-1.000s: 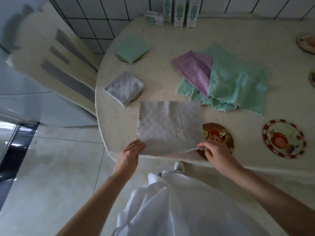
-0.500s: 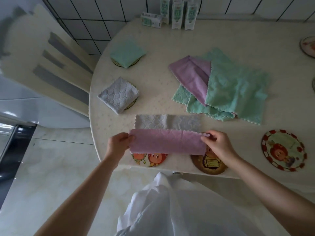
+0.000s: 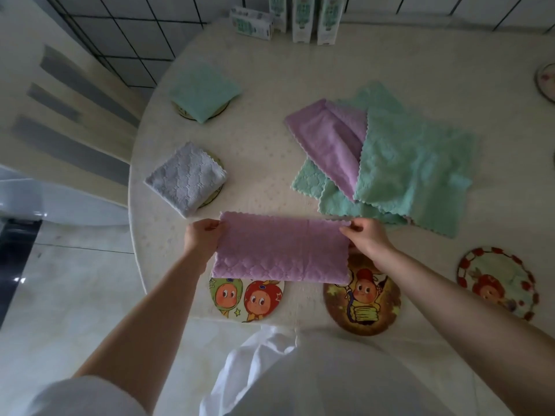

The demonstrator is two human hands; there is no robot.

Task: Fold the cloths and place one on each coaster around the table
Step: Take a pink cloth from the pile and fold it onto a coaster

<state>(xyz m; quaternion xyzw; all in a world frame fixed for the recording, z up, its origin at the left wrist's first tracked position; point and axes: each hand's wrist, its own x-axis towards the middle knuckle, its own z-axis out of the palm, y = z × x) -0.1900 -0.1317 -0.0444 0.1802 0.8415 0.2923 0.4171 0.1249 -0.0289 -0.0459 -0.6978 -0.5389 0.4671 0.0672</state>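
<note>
Cream-covered and round, the dining table point(image 3: 330, 70) stands against a tiled wall point(image 3: 120, 40), with a row of cartons point(image 3: 300, 19) at its far edge and a slatted chair point(image 3: 75, 130) to the left. At the near edge a person's left hand point(image 3: 202, 240) and right hand point(image 3: 366, 238) each pinch a far corner of a purple cloth point(image 3: 282, 253), fingers curled over its scalloped hem. The cloth lies on the table doubled into a long band. Its near edge overlaps the tops of a fruit-character coaster point(image 3: 246, 300) and a brown cartoon coaster point(image 3: 362, 304).

Two places look finished. A folded green cloth point(image 3: 204, 94) sits on a coaster at the far left and a folded grey cloth point(image 3: 186, 178) on another nearer the chair, each coaster showing only as a sliver beneath. On that evidence the job appears to be in its early-to-middle stage. The purple cloth seems to need at least one more fold before it matches those squares.

Besides the two near coasters, a red-rimmed coaster point(image 3: 497, 283) on the right is uncovered, as is another coaster point(image 3: 547, 82) cut by the frame's right edge. A heap of unfolded cloths point(image 3: 411, 166), green and purple, waits mid-table, just beyond the right hand.
</note>
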